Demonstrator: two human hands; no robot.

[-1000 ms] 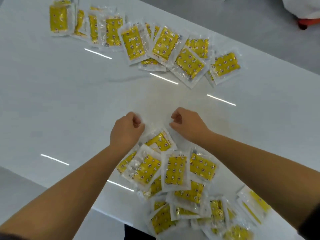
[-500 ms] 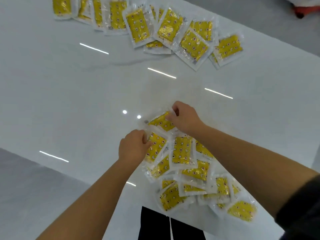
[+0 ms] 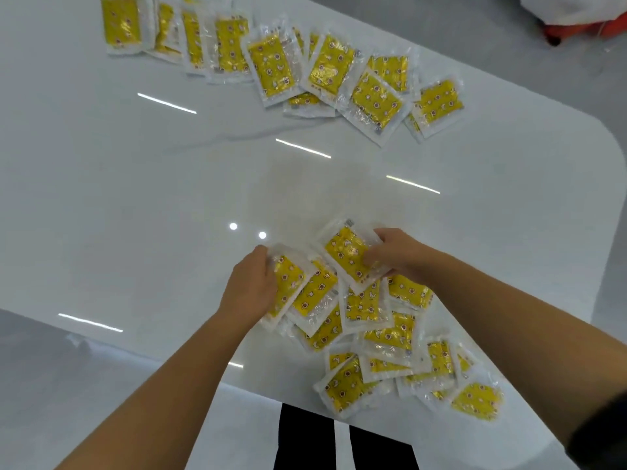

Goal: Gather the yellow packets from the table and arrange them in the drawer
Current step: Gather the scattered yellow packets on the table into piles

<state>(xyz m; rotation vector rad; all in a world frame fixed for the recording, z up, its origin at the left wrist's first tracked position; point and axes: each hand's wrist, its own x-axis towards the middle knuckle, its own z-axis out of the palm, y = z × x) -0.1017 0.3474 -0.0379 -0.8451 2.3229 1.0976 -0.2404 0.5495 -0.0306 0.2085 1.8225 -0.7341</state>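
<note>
Yellow packets lie in two groups on the white bench [image 3: 163, 198]. A near heap [image 3: 383, 330] sits under the hands, and a far row [image 3: 305, 69] is strung along the bench at 11 to 1 o'clock, well apart from them. No drawer is in view.

The left hand [image 3: 251, 290] has its fingers curled over the left edge of the outer packet [image 3: 288, 283], whose long axis runs roughly 1 to 7 o'clock. The right hand [image 3: 397, 256] grips the tilted packet [image 3: 346, 256] by its right side. That packet lies on top of the heap with its long axis from 11 to 5 o'clock. The two held packets sit close beside each other, with overlapped ones between and beneath them. The rest of the heap trails off toward 5 o'clock, nearer the right arm than the left.

Drawing the heap together looks like the step in hand, and little of the task seems done. The likely next move is to bring both hands inward so the packets stack, which calls for turning the two long axes into line.

Room is good at 12 and 9 o'clock, where the bench is bare and glossy. At 5 to 6 o'clock the lowest packets sit close to the near edge, above the person's dark trousers [image 3: 305, 439]. The slick wrappers could slide off there.
</note>
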